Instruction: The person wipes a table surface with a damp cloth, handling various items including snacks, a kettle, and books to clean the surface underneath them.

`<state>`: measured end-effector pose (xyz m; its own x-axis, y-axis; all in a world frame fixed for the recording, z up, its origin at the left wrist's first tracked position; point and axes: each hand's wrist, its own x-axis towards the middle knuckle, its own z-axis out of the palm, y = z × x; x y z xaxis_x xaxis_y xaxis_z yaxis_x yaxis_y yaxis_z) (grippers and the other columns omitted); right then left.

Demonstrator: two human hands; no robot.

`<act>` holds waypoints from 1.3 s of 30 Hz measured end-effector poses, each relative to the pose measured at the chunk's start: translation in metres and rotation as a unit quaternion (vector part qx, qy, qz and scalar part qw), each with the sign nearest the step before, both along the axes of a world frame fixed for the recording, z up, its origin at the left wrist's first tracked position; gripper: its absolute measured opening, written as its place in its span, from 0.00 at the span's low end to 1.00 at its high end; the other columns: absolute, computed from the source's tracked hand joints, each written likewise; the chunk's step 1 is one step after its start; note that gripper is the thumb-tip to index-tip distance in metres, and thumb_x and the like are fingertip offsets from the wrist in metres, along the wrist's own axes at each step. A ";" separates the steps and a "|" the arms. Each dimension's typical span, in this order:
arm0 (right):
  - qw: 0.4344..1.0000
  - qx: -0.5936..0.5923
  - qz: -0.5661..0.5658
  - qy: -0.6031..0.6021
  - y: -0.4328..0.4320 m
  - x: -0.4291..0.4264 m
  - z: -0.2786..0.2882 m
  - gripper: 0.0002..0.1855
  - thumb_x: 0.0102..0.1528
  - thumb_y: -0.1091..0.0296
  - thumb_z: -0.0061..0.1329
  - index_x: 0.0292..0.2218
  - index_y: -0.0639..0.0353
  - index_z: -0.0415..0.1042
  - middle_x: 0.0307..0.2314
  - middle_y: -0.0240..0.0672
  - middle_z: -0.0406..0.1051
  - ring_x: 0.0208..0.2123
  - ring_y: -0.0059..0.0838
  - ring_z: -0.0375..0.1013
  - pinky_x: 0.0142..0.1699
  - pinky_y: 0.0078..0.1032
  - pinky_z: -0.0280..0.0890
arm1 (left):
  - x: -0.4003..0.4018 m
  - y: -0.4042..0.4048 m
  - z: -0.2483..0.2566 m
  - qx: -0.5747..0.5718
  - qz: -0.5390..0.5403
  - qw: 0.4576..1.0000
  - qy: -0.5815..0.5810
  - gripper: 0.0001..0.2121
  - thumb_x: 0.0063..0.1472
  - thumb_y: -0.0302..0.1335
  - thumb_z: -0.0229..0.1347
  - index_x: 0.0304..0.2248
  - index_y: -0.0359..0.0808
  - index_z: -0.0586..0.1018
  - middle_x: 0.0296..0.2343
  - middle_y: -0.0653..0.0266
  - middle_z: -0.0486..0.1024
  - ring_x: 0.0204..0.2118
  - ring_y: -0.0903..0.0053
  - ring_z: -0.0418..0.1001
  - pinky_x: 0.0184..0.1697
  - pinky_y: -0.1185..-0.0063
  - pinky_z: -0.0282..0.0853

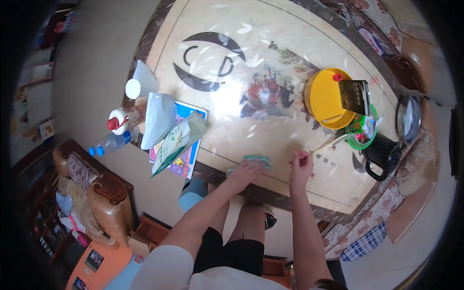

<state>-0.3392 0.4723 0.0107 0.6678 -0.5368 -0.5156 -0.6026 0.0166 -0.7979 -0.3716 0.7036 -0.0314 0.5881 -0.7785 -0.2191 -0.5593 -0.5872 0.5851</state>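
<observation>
Under the spread fingers of my left hand (pixel 246 174) is a green-and-white patterned cloth (pixel 262 160), pressed onto the tabletop (pixel 232 141) near its front edge. Part of the cloth is hidden by the hand. To the right, my right hand (pixel 301 164) is just above or on the table with its fingers curled in, and I see nothing in them. Beside its thumb side is the end of a thin cream strip or handle (pixel 330 142), which runs to a green bowl (pixel 362 145) holding colourful packets (pixel 364 125).
At right are a yellow round container (pixel 324 98), a dark box (pixel 354 97), a black mug (pixel 382 156) and a metal basin (pixel 409 117). At left, a green-white packet (pixel 181 139) and a pale pouch (pixel 158 119) lie over booklets, near plastic bottles (pixel 115 140) and a red-capped bottle (pixel 121 121).
</observation>
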 end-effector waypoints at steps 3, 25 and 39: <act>0.973 -0.061 -0.221 0.018 -0.041 0.000 -0.031 0.17 0.54 0.70 0.55 0.40 0.62 0.62 0.28 0.32 0.66 0.26 0.18 0.66 0.31 0.16 0.64 | 0.009 0.040 0.008 -0.009 0.086 0.996 0.018 0.26 0.55 0.22 0.47 0.56 0.40 0.66 0.61 0.64 0.55 0.63 0.64 0.52 0.65 0.64 0.47; 0.911 -0.412 0.001 -0.003 -0.185 -0.061 0.074 0.11 0.63 0.69 0.41 0.43 0.65 0.71 0.29 0.38 0.67 0.31 0.29 0.67 0.38 0.26 0.64 | 0.017 0.059 0.012 0.098 0.091 0.991 0.030 0.36 0.48 0.14 0.47 0.60 0.38 0.58 0.63 0.58 0.46 0.65 0.56 0.42 0.65 0.57 0.42; 0.918 -0.391 0.070 -0.022 -0.207 -0.016 0.059 0.26 0.59 0.74 0.44 0.57 0.68 0.55 0.50 0.51 0.58 0.49 0.42 0.63 0.55 0.33 0.59 | -0.004 0.012 0.029 -0.002 0.354 0.932 0.075 0.30 0.49 0.11 0.43 0.54 0.36 0.67 0.57 0.52 0.59 0.63 0.57 0.52 0.64 0.67 0.49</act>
<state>-0.3556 0.2657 0.0697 0.7701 -0.6376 0.0193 -0.5212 -0.6464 -0.5573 -0.3755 0.7151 -0.0020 0.9175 -0.2087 -0.3387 0.0557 -0.7755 0.6289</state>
